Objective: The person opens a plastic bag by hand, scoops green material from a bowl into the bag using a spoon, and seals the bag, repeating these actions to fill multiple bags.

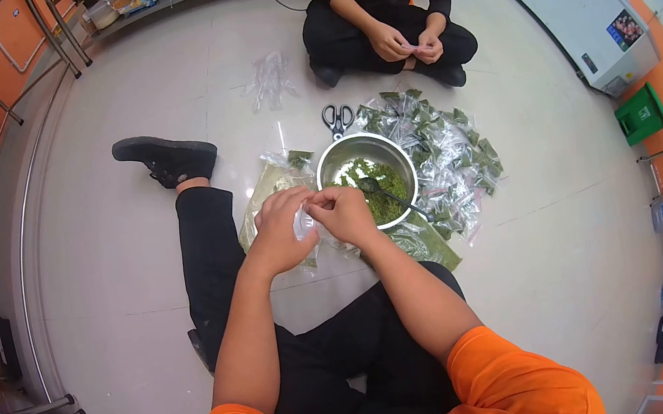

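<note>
I sit on the floor with both hands together over a small clear plastic bag. My left hand and my right hand both pinch that bag just left of a steel bowl. The bowl holds green dried leaves and a spoon. A pile of filled small packets lies to the bowl's right. Black-handled scissors lie behind the bowl.
A second person in an orange shirt sits cross-legged opposite, handling something small. Empty clear bags lie on the floor at the left. A white appliance and a green bin stand at the right wall. Shelving runs along the left.
</note>
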Demonstrator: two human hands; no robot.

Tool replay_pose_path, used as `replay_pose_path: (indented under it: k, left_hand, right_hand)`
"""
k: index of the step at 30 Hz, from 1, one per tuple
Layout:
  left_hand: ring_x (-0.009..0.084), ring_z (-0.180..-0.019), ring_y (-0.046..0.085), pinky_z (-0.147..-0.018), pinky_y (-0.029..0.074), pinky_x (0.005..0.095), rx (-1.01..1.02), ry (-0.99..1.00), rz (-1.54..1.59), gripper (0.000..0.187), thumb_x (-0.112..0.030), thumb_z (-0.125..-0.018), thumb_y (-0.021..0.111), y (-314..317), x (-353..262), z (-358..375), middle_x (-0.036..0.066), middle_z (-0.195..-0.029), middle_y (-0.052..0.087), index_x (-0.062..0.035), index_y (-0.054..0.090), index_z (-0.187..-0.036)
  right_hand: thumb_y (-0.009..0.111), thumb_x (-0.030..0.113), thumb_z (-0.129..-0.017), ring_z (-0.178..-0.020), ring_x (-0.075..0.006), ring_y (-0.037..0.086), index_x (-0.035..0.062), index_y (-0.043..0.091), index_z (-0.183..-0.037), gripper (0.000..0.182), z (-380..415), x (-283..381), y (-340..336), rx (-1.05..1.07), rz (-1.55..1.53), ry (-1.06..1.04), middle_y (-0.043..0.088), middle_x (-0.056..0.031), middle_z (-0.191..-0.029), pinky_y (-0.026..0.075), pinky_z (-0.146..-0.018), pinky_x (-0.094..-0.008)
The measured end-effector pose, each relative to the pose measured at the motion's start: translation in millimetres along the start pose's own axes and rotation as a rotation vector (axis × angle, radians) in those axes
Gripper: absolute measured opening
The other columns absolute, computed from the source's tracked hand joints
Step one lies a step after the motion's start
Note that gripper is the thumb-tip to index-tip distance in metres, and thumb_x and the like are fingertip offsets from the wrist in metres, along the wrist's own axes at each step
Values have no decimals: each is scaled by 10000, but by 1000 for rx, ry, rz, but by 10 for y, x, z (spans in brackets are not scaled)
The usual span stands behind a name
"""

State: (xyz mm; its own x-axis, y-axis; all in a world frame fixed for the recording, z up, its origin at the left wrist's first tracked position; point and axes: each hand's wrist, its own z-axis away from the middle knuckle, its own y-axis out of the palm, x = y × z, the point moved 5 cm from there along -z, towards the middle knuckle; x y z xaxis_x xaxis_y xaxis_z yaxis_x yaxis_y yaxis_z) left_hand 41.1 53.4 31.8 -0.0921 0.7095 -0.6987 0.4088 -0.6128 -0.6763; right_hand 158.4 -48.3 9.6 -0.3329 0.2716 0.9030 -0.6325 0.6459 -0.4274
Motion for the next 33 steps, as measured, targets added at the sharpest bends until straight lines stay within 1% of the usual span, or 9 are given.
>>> replay_pose_path:
  k: [2, 5, 14, 21, 24, 27, 30, 31, 33]
  left_hand:
    - [362, -1361, 408, -1131, 269, 507, 124, -5, -28, 676, -228, -713, 787, -72, -197, 30, 137, -1418, 514, -100, 540, -1329]
    - [341, -1306, 490, -1107, 286, 514, 0, 22, -157, 701, -316, -676, 838, 92, -62, 25, 161, -1299, 590, -102, 566, -1286]
    - [305, -929, 668, -926, 440, 440, 119, -91, -32, 541, -328, -691, 825, 232, -31, -19, 118, -961, 679, -69, 591, -1105]
    - [370, -915, 682, -820, 529, 444, 269, -169, 13, 473, -326, -717, 797, 305, -239, 1, 184, -960, 695, -52, 596, -1047]
    - [384, -883, 685, -792, 547, 442, 271, -140, 62, 449, -310, -729, 790, 391, -147, 31, 198, -933, 698, -48, 607, -1043]
    - [373, -874, 688, -791, 546, 438, 246, -165, 112, 421, -313, -752, 783, 338, -136, 43, 194, -919, 700, -43, 618, -1030]
    - [353, -855, 695, -776, 547, 425, 221, -234, 120, 399, -317, -774, 779, 361, -29, 17, 187, -901, 700, -41, 623, -1017]
    - [357, -872, 694, -787, 546, 430, 185, -244, 129, 398, -313, -775, 774, 329, -9, -10, 188, -915, 703, -42, 625, -1026]
    - [365, -906, 691, -808, 545, 439, 133, -284, 157, 397, -305, -778, 764, 306, 57, -36, 191, -942, 708, -45, 629, -1045]
  right_hand:
    - [798, 128, -807, -665, -147, 674, -2, 746, -868, 154, -36, -69, -42, 30, -16, 59, 716, -97, -747, 536, -637, -283]
    - [815, 134, -799, -665, -112, 654, -4, 726, -841, 170, -35, -33, -58, 200, -113, 179, 709, -60, -744, 532, -635, -269]
    - [835, 135, -786, -662, -90, 635, 2, 714, -827, 184, -14, -174, -210, 222, -116, 207, 707, -43, -752, 514, -612, -250]
    - [824, 103, -790, -656, -70, 627, 2, 720, -825, 149, 192, -162, -293, 226, -125, 148, 711, -36, -744, 507, -610, -238]
    - [816, 167, -808, -660, -95, 637, 22, 741, -847, 168, 238, -219, -291, 276, -101, 108, 715, -47, -739, 522, -634, -265]
    - [791, 269, -839, -806, -200, 689, 50, 759, -920, 236, 303, -46, -684, 250, 141, 35, 738, -122, -905, 548, -768, -340]
    - [763, 367, -857, -1111, -353, 628, 67, 676, -1211, 472, 394, -267, -1291, -134, 680, 83, 642, -228, -1240, 488, -981, -428]
    - [763, 389, -856, -1188, -387, 592, 48, 616, -1311, 587, 453, -316, -1448, -191, 894, 159, 595, -253, -1322, 460, -1032, -444]
    - [766, 440, -844, -1217, -400, 579, 1, 539, -1371, 723, 469, -722, -1633, -112, 873, 294, 578, -274, -1338, 455, -1045, -448]
